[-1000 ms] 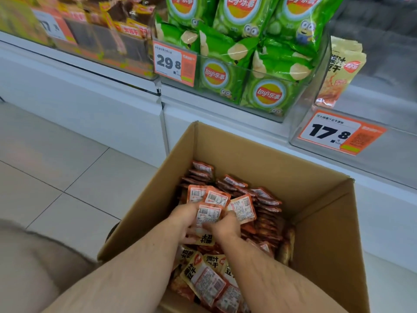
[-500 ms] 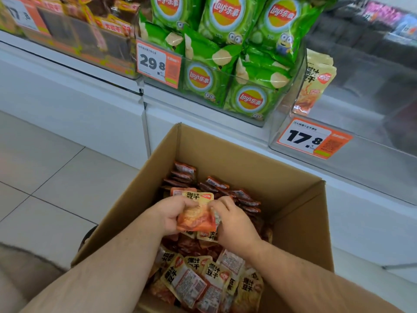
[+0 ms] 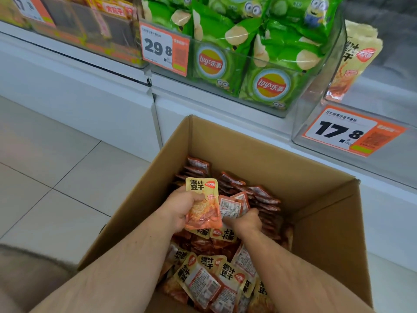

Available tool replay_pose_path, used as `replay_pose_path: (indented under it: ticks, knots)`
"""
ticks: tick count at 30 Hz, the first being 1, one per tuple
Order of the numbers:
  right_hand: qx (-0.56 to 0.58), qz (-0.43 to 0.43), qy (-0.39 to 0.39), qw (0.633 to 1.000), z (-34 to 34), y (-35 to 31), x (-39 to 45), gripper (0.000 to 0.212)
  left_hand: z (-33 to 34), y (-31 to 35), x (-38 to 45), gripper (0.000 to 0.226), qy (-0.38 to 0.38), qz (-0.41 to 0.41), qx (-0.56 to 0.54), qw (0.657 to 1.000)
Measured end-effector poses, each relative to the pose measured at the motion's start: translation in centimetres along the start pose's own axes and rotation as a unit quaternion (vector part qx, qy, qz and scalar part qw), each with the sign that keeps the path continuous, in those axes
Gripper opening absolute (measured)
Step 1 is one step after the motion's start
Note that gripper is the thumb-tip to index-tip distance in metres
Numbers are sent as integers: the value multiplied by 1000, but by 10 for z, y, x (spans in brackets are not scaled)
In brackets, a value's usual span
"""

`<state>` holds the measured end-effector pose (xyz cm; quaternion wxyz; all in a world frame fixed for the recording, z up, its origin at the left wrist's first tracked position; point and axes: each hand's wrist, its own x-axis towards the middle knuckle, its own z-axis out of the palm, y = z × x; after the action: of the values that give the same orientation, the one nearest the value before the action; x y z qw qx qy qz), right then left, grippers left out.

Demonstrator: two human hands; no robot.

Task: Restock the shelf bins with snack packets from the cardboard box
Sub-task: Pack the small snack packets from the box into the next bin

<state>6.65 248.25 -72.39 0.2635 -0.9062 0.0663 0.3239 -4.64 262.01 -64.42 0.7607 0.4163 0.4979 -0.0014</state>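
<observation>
Behind: shelf bin [image 3: 352, 141] tagged 17.8, nearly bare. Now lifted clear in left hand [image 3: 182, 208], fingers clamped on snack packet [image 3: 203, 204]; right hand [image 3: 247, 220] fingers pinching more below in cardboard box [image 3: 248, 141]. Gathering, not yet binned.

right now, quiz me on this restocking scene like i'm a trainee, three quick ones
1. True or false: the left hand holds a packet front side up.
2. Which price tag fronts the bin of green chip bags: A) 17.8 B) 29.8 C) 9.8?
3. Fill in: the right hand grips packets inside the ____.

Key: 1 true; 2 B; 3 cardboard box.
</observation>
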Motion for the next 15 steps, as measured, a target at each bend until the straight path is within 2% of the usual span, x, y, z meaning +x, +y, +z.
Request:
replay_pose_path:
  ticks: [2,4,6,8,10,11,15]
  knots:
    - [10,-24,-27,999,-4,1,0,53,1,2,-3,23,3,-1,1,1000]
    - [-17,-93,-46,994,-21,-1,-6,33,3,3,-6,21,6,-5,2,1000]
    - [-91,-188,-23,978,-50,-8,-18,30,5,8,-13,18,1,-14,3,1000]
    - [-185,-280,47,941,-86,-14,-35,29,9,13,-23,18,-15,-24,6,1000]
    - [-249,-380,131,881,-123,-15,-58,21,13,19,-32,27,-33,-27,5,999]
    - [-260,-446,169,840,-139,-15,-69,19,17,22,-36,32,-45,-24,6,999]
    - [-286,-634,257,671,-186,-16,-107,42,42,34,-55,51,-127,-1,10,992]
